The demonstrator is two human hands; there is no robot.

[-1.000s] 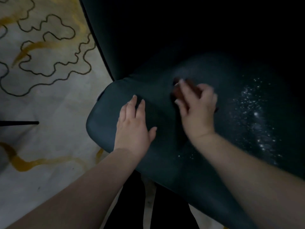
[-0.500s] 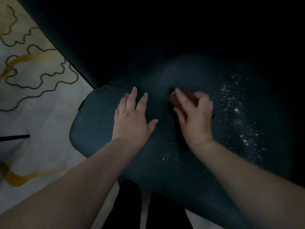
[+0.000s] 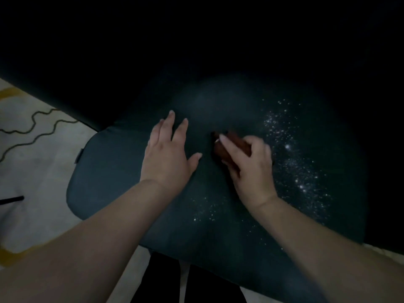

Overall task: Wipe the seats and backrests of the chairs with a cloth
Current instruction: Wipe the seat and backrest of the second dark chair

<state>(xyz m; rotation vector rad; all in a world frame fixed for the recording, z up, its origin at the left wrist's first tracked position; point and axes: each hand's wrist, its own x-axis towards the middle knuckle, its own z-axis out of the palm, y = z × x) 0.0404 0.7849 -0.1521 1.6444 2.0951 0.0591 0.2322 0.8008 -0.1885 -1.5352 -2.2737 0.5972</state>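
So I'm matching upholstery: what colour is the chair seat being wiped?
Dark teal, a blue-green, on the chair seat, dotted with white specks at right; seen in the head view.

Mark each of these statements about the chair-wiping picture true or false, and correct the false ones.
1. The right hand grips a reddish-brown cloth. True.
2. The left hand is lifted clear of the seat. False: it lies flat on the seat, fingers spread.
3. White specks lie on the seat to the right of the cloth. True.
4. The seat is bright red. False: it is dark teal.
5. A pale rug with wavy lines shows at the left. True.
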